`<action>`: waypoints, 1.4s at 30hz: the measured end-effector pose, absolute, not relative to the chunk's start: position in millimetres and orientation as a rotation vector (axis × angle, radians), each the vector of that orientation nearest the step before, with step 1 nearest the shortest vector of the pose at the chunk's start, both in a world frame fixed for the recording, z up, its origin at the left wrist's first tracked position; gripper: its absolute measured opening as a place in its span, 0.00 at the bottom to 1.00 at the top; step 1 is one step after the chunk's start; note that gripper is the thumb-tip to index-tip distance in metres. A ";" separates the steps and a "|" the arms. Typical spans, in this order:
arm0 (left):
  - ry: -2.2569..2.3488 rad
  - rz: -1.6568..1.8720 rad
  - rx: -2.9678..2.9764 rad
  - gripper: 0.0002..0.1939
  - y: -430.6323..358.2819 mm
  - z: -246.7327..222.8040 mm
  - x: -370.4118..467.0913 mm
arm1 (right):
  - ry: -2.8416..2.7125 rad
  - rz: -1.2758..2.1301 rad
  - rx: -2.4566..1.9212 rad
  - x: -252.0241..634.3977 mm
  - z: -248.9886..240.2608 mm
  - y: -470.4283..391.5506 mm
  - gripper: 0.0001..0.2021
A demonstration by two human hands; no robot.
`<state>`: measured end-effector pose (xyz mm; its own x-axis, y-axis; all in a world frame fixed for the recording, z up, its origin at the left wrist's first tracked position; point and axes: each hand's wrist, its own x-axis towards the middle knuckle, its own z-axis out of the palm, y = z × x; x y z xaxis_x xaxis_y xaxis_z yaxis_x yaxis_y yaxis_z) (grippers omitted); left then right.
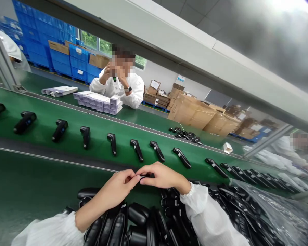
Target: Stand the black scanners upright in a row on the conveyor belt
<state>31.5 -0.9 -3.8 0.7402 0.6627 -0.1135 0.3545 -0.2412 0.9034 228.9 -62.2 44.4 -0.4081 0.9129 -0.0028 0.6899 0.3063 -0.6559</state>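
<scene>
Blue crates are stacked at the upper left, beside windows through which greenery is seen. A pale wall is fronted by brown cartons right of centre. The top is crossed diagonally by a white beam; bright glare is cast at the upper right.

Blue crates and cardboard boxes beyond a person in white.

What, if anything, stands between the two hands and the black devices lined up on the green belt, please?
Nothing tall is visible there. Only a thin metal rail and a dark strip, both seemingly low, lie between the left hand and right hand and the black devices.
</scene>
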 end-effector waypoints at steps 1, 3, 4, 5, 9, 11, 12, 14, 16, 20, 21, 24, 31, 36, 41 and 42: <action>0.810 0.369 1.865 0.22 -0.3 -4.8 31.7 | -2.219 0.809 -1.433 227.3 42.7 -60.4 0.14; 0.856 0.425 1.858 0.20 -0.6 -5.6 31.3 | -2.180 0.790 -1.451 229.7 33.4 -53.4 0.13; 0.881 0.458 1.857 0.20 -1.8 -5.0 30.7 | -2.114 0.783 -1.475 233.4 25.7 -48.4 0.12; 0.892 0.483 1.878 0.19 -4.1 -3.6 29.6 | -2.017 0.766 -1.517 238.3 16.2 -42.5 0.11; 0.664 0.251 2.260 0.20 -21.1 6.4 23.2 | -1.580 0.551 -1.792 258.4 -28.7 -17.6 0.09; 0.481 0.023 2.450 0.18 -30.5 10.2 21.2 | -1.516 0.401 -1.927 263.2 -45.7 -9.5 0.08; 0.432 -0.055 2.515 0.16 -34.2 11.0 21.0 | -1.514 0.337 -1.989 264.1 -51.1 -7.3 0.08; 0.407 -0.108 2.601 0.12 -38.2 10.1 21.9 | -1.528 0.241 -2.117 264.4 -55.8 -6.1 0.11; 0.445 -0.085 2.634 0.10 -37.7 7.3 23.6 | -1.578 0.171 -2.239 264.8 -55.0 -6.9 0.18; 0.545 0.012 2.623 0.09 -30.6 0.9 25.9 | -1.748 0.044 -2.358 267.6 -52.3 -4.1 0.18; 0.566 0.038 2.611 0.09 -29.0 -0.4 25.9 | -1.759 0.019 -2.376 268.2 -52.9 -2.2 0.16; 0.624 0.094 2.546 0.09 -26.3 -3.2 25.2 | -1.737 -0.025 -2.425 270.7 -54.8 1.0 0.15; 0.739 0.190 2.347 0.18 -19.4 -1.6 24.6 | -2.089 0.103 -2.247 303.9 -34.6 -22.0 0.35; 0.765 0.295 2.163 0.20 -12.6 -2.2 26.5 | -2.388 0.083 -2.160 326.9 -29.4 -25.6 0.29; 0.760 0.377 2.016 0.22 -10.6 -3.8 25.3 | -2.363 0.047 -2.202 332.0 -27.5 -28.0 0.26; 0.753 0.382 2.005 0.22 -10.6 -4.8 24.7 | -2.344 0.022 -2.212 330.5 -23.8 -30.8 0.27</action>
